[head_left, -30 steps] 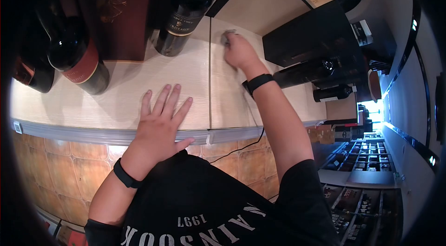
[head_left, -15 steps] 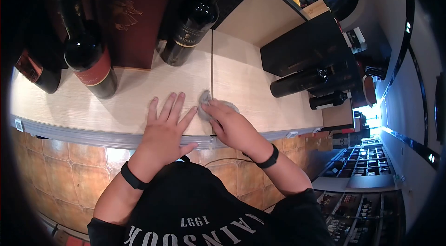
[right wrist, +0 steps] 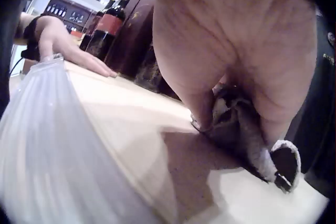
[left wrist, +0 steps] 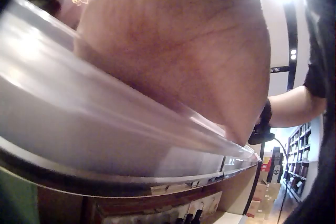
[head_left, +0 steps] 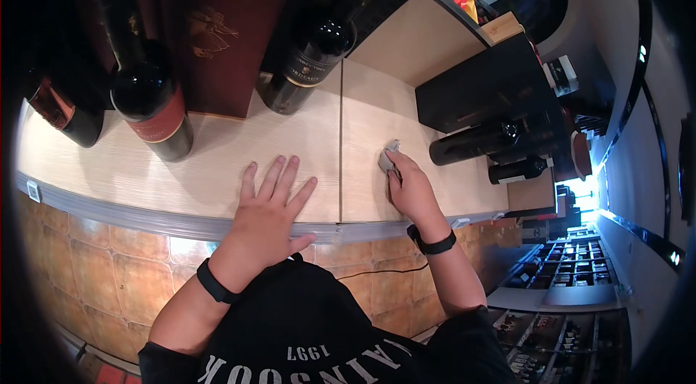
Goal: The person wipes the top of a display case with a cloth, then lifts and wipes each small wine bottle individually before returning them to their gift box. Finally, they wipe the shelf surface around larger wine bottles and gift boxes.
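Observation:
My right hand [head_left: 413,192] grips a crumpled grey cloth [head_left: 388,157] on the pale wooden shelf [head_left: 370,119], just right of the seam between two boards. In the right wrist view the bunched cloth [right wrist: 252,140] sticks out between thumb and fingers, close over the board. Flat on the shelf left of the seam rests my left hand [head_left: 272,206], its fingers spread and its thumb over the clear front strip. The left wrist view shows mainly the underside of that hand [left wrist: 178,45] above the plastic edge strip [left wrist: 115,113]; its fingers are hidden there.
A red-labelled wine bottle [head_left: 156,108] and a Bordeaux bottle [head_left: 308,68] stand at the back, beside a maroon box [head_left: 217,43]. To the right are a black box [head_left: 478,83], a dark bottle [head_left: 475,143] and a smaller bottle [head_left: 518,170]. A plastic strip [head_left: 174,221] edges the shelf.
My right hand came from the far back of the right board to the seam near my left hand, then moved right with the cloth. My left hand stayed spread on the shelf.

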Demonstrator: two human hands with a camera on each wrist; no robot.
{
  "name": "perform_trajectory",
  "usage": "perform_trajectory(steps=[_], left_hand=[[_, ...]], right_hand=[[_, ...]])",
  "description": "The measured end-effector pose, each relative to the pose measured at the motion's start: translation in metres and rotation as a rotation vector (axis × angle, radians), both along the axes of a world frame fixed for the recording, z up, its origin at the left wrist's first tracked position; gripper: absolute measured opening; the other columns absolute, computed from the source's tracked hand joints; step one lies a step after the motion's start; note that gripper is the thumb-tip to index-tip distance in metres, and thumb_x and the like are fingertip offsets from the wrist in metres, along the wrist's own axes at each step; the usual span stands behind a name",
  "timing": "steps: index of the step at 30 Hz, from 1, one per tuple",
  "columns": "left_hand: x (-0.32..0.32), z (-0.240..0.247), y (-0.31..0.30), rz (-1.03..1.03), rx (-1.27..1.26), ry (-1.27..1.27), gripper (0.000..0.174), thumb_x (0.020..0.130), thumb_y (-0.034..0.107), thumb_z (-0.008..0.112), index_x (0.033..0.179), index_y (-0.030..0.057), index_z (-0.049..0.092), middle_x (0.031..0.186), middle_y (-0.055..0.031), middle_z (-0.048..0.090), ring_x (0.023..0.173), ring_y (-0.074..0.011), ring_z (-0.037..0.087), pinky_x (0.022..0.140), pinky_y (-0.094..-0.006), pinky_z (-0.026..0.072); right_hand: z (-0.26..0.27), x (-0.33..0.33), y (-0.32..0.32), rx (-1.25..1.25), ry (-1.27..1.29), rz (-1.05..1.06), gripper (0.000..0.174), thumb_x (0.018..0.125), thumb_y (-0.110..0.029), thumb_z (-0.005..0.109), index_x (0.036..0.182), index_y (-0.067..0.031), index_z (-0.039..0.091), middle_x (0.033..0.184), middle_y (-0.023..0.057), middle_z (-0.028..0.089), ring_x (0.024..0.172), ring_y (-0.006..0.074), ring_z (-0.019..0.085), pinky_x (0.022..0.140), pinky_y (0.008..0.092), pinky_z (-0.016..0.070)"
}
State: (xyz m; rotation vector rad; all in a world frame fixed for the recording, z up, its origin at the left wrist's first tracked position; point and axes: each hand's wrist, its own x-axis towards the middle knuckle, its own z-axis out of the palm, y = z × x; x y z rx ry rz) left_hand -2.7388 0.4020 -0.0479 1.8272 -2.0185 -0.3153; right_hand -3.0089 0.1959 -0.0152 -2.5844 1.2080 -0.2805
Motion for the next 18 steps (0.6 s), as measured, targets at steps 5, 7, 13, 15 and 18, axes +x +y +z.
perform_trajectory(steps=[5, 7, 13, 15, 18], left_hand=[[0.000, 0.002, 0.001, 0.004, 0.011, -0.001, 0.098, 0.086, 0.062, 0.077, 0.167, 0.0189, 0.042, 0.175, -0.0219, 0.029, 0.163, -0.0383, 0.025, 0.130, -0.0657, 0.0106], [-0.001, 0.000, 0.000, 0.003, 0.004, -0.001, 0.099, 0.086, 0.063, 0.077, 0.168, 0.0195, 0.041, 0.175, -0.0218, 0.030, 0.163, -0.0381, 0.025, 0.130, -0.0658, 0.0107], [-0.001, -0.001, 0.002, 0.014, -0.017, -0.016, 0.100, 0.084, 0.064, 0.078, 0.167, 0.0205, 0.043, 0.174, -0.0218, 0.031, 0.162, -0.0383, 0.027, 0.129, -0.0664, 0.0129], [-0.001, 0.000, 0.001, 0.015, -0.024, -0.018, 0.100, 0.084, 0.064, 0.078, 0.167, 0.0204, 0.043, 0.174, -0.0220, 0.032, 0.162, -0.0384, 0.028, 0.129, -0.0665, 0.0137], [-0.001, -0.002, 0.001, 0.021, -0.044, -0.023, 0.100, 0.084, 0.065, 0.078, 0.166, 0.0198, 0.044, 0.174, -0.0225, 0.033, 0.162, -0.0385, 0.029, 0.129, -0.0666, 0.0143]], right_hand=[[-0.009, 0.027, 0.027, -0.006, -0.057, 0.125, 0.046, 0.099, 0.000, 0.062, 0.144, -0.0011, 0.062, 0.140, 0.0313, 0.065, 0.133, 0.0482, 0.061, 0.116, 0.0486, 0.0484], [0.003, 0.048, 0.061, 0.026, -0.016, 0.213, 0.047, 0.098, 0.002, 0.062, 0.145, -0.0028, 0.062, 0.143, 0.0304, 0.064, 0.138, 0.0483, 0.058, 0.118, 0.0482, 0.0477], [0.028, 0.048, 0.100, 0.234, -0.039, 0.232, 0.051, 0.097, 0.003, 0.064, 0.147, -0.0074, 0.063, 0.149, 0.0251, 0.063, 0.143, 0.0457, 0.055, 0.118, 0.0468, 0.0487], [0.033, 0.034, 0.094, 0.229, -0.015, 0.184, 0.049, 0.097, 0.002, 0.065, 0.145, -0.0074, 0.065, 0.148, 0.0256, 0.063, 0.142, 0.0443, 0.057, 0.118, 0.0461, 0.0488], [0.024, 0.015, 0.078, 0.152, 0.002, 0.047, 0.046, 0.097, 0.000, 0.065, 0.142, -0.0054, 0.067, 0.145, 0.0265, 0.065, 0.140, 0.0425, 0.059, 0.118, 0.0445, 0.0491]])
